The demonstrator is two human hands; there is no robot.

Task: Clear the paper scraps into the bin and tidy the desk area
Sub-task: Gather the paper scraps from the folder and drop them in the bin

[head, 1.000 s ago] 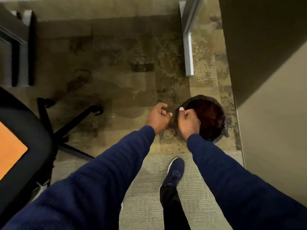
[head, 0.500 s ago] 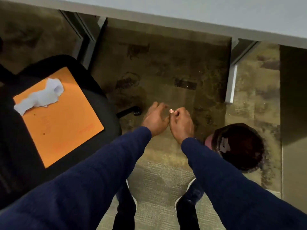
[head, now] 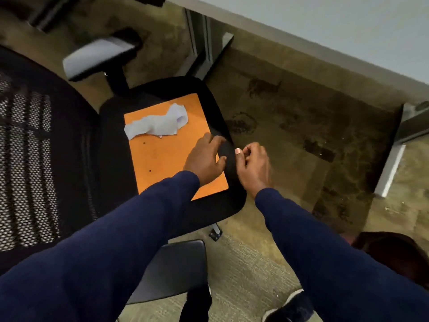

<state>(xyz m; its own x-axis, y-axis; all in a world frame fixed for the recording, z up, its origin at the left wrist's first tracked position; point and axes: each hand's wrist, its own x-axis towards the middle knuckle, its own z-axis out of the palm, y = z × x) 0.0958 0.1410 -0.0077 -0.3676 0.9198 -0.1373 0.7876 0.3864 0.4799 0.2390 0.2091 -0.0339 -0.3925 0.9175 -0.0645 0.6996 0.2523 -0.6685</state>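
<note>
In the head view, the camera has swung left since the earlier frame: the chair seat with the orange folder now sits mid-frame, and the bin has slid to the lower right edge. The crumpled paper scrap lies on the folder's far end. The left hand, fingers loosely curled, hovers over the folder's near edge. The right hand looks half-closed and seemingly empty, though blur obscures it.
</note>
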